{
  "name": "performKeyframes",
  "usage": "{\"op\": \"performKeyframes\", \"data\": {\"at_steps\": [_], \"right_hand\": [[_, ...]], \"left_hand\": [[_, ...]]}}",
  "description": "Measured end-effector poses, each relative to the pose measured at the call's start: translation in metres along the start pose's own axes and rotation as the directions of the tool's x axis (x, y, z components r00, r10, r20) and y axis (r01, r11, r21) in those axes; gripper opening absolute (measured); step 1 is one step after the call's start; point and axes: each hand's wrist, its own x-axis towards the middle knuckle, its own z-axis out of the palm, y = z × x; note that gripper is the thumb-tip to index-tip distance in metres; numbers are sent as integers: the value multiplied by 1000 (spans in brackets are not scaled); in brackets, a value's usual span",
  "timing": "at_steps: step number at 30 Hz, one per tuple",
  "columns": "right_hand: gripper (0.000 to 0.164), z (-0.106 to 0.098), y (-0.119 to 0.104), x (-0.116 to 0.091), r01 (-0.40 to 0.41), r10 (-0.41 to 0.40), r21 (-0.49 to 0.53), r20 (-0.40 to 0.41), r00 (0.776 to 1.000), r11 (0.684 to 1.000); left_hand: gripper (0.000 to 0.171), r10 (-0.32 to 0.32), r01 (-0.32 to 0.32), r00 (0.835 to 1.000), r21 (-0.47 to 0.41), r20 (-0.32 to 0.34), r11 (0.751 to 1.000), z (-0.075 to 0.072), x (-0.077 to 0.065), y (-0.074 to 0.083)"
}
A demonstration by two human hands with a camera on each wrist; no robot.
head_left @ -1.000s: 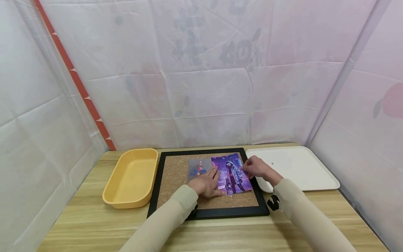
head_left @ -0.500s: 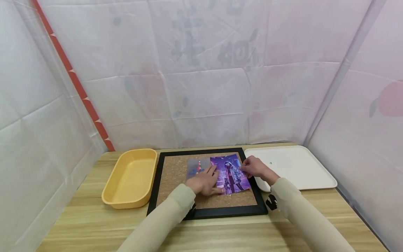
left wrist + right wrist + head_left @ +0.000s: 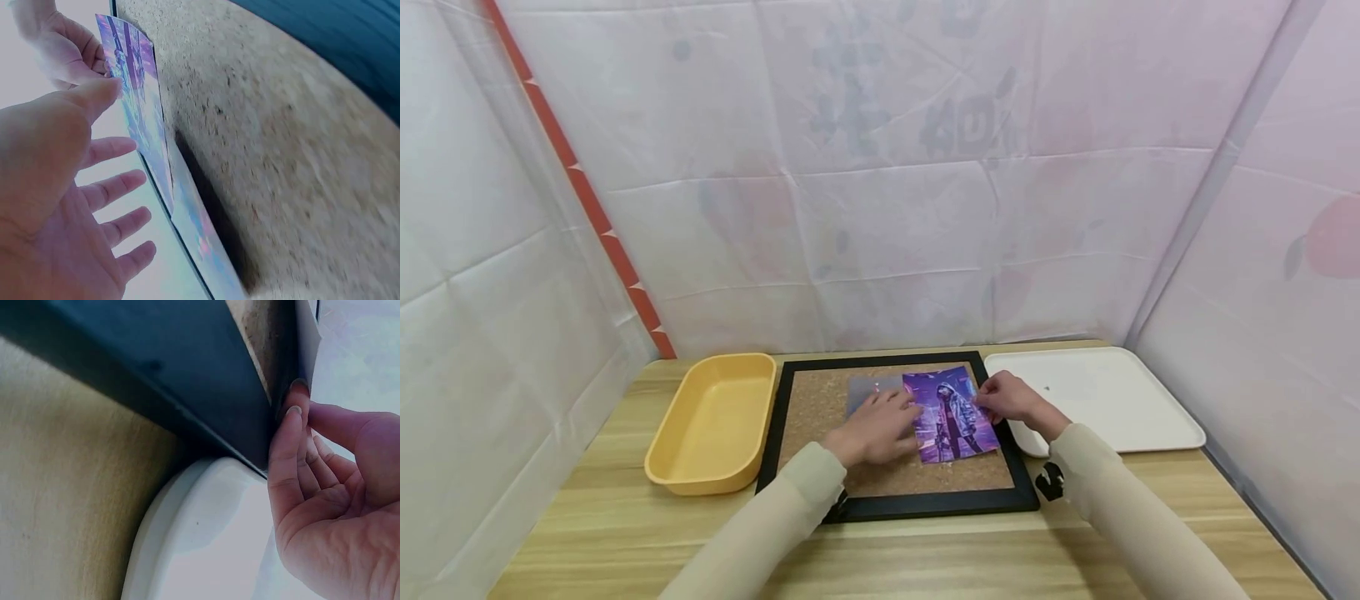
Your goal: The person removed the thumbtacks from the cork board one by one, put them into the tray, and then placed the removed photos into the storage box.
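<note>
Purple print [image 3: 951, 421], the sheet with the hooded figure, lies on the right side of the cork board [image 3: 816, 408], inside its black frame [image 3: 940, 505], and you have just changed how it is steadied. Half a second ago your left hand [image 3: 874, 429] had its fingers on the print's left edge and its thumb by the lower corner; now that hand has drawn back a little to the left, and the lower left corner shows uncovered. The left wrist view gives the hand spread, thumb and fingers apart and gripping nothing, close to the sheets. You cannot tell from these pictures whether a fingertip or the thumb touches the print.

Your right hand [image 3: 1011, 398] is where it was, pinching the print's right edge between thumb and fingers beside the frame. From the right wrist, the sheet rises off the cork at those fingers; whether anything small sits in the pinch is hidden.

For the work in hand, your right-hand pinch looks like the main hold on the print, which seems to have kept its place and slight tilt. Your left hand now covers most of the grey sheet [image 3: 865, 387], next to the print. The white tray [image 3: 1105, 404] sits just right of the frame, and the yellow tray [image 3: 711, 425] left of it, on the wooden bench [image 3: 925, 571].
</note>
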Motion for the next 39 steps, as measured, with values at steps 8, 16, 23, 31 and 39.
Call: {"op": "performKeyframes", "data": {"at_steps": [8,16,23,31,39], "right_hand": [[22,0,2,0,3,-3,29,7,1000,1000],[26,-1,-1,-3,30,-29,15,-25,999,999],[27,-2,-6,-8,42,-41,46,-24,999,998],[25,-8,-14,-11,83,-83,113,-9,997,990],[24,-13,-23,-16,81,-84,193,10,996,978]], "left_hand": [[45,-8,9,1000,12,-26,1000,-9,-16,-6],[39,-17,14,996,-30,-91,999,-17,-35,-18],[36,-33,28,992,-45,-119,999,-20,-57,-31],[38,-71,67,987,-35,-141,997,-22,-87,-46],[37,-103,97,975,-42,-196,994,-19,-113,-60]]}}
